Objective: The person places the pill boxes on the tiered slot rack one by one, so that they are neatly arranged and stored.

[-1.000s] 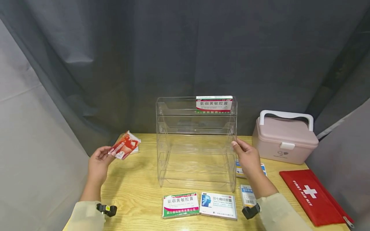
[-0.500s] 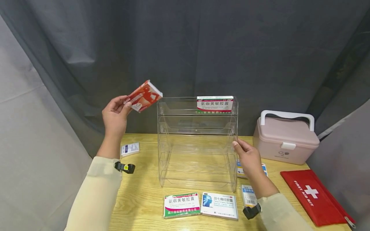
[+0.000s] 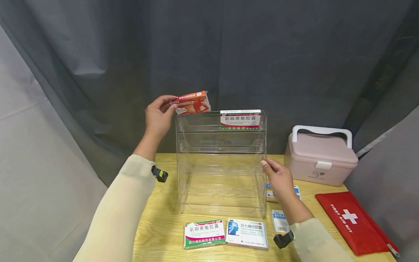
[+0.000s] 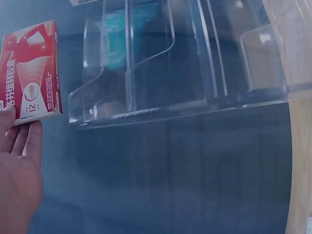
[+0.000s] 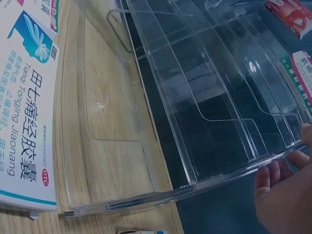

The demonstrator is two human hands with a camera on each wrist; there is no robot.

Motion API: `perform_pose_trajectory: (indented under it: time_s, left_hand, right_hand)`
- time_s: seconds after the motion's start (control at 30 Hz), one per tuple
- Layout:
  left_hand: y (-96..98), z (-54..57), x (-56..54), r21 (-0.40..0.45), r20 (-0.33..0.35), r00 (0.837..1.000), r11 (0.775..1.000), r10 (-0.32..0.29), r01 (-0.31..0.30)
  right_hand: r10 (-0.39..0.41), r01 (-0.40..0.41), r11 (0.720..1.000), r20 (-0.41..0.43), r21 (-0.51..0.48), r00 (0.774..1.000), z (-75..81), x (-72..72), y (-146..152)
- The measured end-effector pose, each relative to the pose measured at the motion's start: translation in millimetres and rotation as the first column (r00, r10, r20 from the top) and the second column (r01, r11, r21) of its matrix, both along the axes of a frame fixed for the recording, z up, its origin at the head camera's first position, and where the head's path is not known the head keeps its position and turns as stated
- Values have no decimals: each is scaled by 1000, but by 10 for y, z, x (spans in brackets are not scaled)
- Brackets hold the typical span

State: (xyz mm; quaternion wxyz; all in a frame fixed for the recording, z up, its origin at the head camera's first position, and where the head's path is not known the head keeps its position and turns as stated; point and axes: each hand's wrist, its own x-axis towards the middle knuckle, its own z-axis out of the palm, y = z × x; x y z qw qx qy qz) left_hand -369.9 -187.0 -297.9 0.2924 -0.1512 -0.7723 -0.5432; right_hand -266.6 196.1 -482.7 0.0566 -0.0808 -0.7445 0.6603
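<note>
Between thumb and fingers, my left hand (image 3: 159,115) pinches a red-orange medicine box (image 3: 193,103) by its left end, at the top left of the clear tiered rack (image 3: 221,209). In the left wrist view the red box (image 4: 30,68) stands apart from the rack's side edge. My right hand (image 3: 280,178) grips the rack's right side edge, thumb in front and fingers behind. A white and green medicine box (image 3: 240,119) sits in the top tier at the right. In the right wrist view the fingers (image 5: 278,171) lie along the clear edge.
Before the rack lie a green and white box (image 3: 204,233) and a white-blue box (image 3: 247,233). Right of it are a small white-blue box (image 3: 280,221) and a blue-yellow box (image 3: 271,194). A pink case (image 3: 322,160) and red first aid pouch (image 3: 353,222) stand further right.
My left hand has lifted the red-orange box from low on the left, up and rightward to the rack's top, turning it nearly level. The right hand has kept its place.
</note>
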Motion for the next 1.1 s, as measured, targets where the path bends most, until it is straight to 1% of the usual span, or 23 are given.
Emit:
perform_pose_trajectory:
  time_s: [0.17,0.27,0.4,0.5,0.67,0.87,0.97,1.1]
  left_hand:
    - [76,-61,-47,-84,33,999,996,21,-18]
    - [85,-95,-60,-155,66,997,987,40,-29]
    - [71,-114,-62,-274,111,992,961,52,-20]
    - [61,-104,-70,-335,127,991,942,48,-2]
    - [59,-90,-103,-387,137,990,922,39,18]
    - [69,-128,-115,-444,135,990,896,36,28]
    - [68,-148,-110,-455,134,990,890,39,27]
    - [58,-155,-105,-458,124,992,889,35,26]
  right_hand:
    - [-4,4,1000,-9,-12,1000,-10,-4,-7]
    - [-5,5,1000,-11,-4,1000,-8,-3,-13]
    - [-4,4,1000,-11,0,1000,-1,5,-15]
    - [-4,4,1000,-10,4,1000,3,7,-12]
    - [-9,10,1000,-14,5,1000,0,2,-3]
    - [-12,12,1000,-13,6,1000,-6,4,6]
    - [-11,11,1000,-10,11,1000,-3,8,1]
    - [-17,17,1000,-11,15,1000,9,15,-12]
